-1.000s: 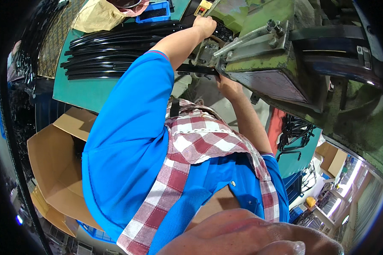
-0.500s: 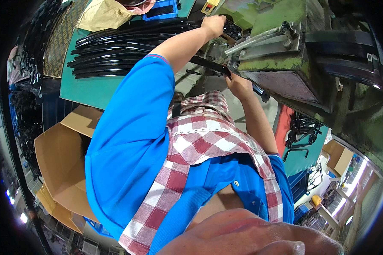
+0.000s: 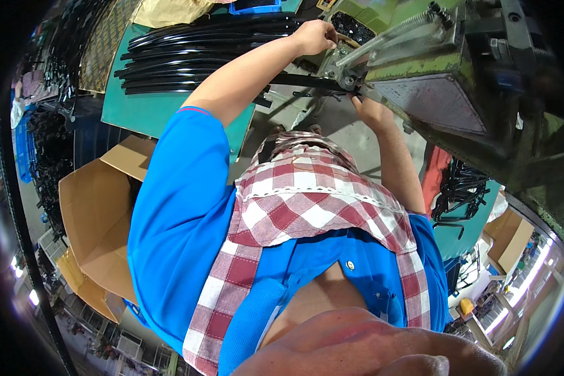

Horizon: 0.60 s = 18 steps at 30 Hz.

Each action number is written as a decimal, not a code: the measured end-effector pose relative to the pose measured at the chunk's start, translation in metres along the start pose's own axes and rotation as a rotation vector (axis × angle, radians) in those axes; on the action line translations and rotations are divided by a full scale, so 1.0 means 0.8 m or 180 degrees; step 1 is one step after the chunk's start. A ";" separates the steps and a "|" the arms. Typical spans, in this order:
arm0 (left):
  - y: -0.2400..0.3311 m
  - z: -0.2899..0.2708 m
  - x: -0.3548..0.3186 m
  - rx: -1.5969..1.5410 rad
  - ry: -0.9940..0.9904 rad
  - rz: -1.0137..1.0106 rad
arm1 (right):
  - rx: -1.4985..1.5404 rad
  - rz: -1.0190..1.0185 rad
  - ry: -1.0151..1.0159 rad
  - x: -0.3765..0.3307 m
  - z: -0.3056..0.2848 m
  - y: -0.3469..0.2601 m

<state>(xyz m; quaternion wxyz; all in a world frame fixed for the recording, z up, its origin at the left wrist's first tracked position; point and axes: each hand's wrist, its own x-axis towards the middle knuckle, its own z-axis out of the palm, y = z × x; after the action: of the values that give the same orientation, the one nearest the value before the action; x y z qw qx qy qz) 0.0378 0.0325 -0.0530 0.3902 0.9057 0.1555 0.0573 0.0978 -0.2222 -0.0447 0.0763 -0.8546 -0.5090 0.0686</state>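
Observation:
A long black metal bar (image 3: 307,81) lies nearly level, with its right end at the machine's tooling (image 3: 348,78). My right hand (image 3: 375,114) is below the tooling, fingers closed at that end of the bar; the machine partly hides the fingertips. My left hand (image 3: 314,39) is above the bar, beside the tooling and the box of small black parts (image 3: 352,28). Its fingers are pinched together, and whatever they hold is too small or hidden to name. Left of it, several curved, glossy black bars (image 3: 175,59) lie on the green table (image 3: 128,109).
The green machine head (image 3: 426,94) juts in on the right, a spring-wound rod (image 3: 388,37) above it. An open cardboard box (image 3: 94,219) stands at left. Black bent parts (image 3: 460,194) lie on another green table (image 3: 451,241) at right. A blue bin (image 3: 254,7) is at the far edge.
The black bar has gone from slanting to nearly level against the tooling. My left hand has drawn back from the parts box toward the tooling. The whole view has shifted slightly.

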 end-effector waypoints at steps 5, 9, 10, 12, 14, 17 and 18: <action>0.034 -0.007 -0.012 -0.0709 -0.0666 -0.0583 | -0.0440 -0.0707 0.0885 -0.007 0.000 0.039; 0.085 -0.007 -0.028 -0.1104 -0.1265 -0.0270 | -0.0236 -0.0518 0.0394 -0.017 -0.036 0.050; 0.088 0.000 -0.028 -0.0886 -0.1317 0.0060 | -0.0045 -0.0330 0.0152 -0.021 -0.038 0.051; 0.100 0.003 -0.030 -0.0760 -0.1428 0.0143 | 0.0394 0.0239 -0.0386 -0.027 -0.036 0.057; 0.118 -0.003 -0.032 -0.0457 -0.1555 -0.0040 | 0.0741 0.0028 -0.0211 -0.031 -0.048 0.050; 0.091 0.020 -0.030 -0.0454 -0.1538 -0.0060 | 0.0982 -0.0197 -0.0188 -0.030 -0.056 0.048; 0.089 0.023 -0.032 -0.0514 -0.1464 -0.0053 | 0.1023 -0.0237 -0.0219 -0.030 -0.056 0.048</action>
<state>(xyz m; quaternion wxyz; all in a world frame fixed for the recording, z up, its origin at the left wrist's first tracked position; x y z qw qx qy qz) 0.0344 -0.0342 -0.0137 0.4869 0.8595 0.0649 -0.1414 0.1285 -0.2639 -0.0079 0.1969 -0.8091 -0.5251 0.1754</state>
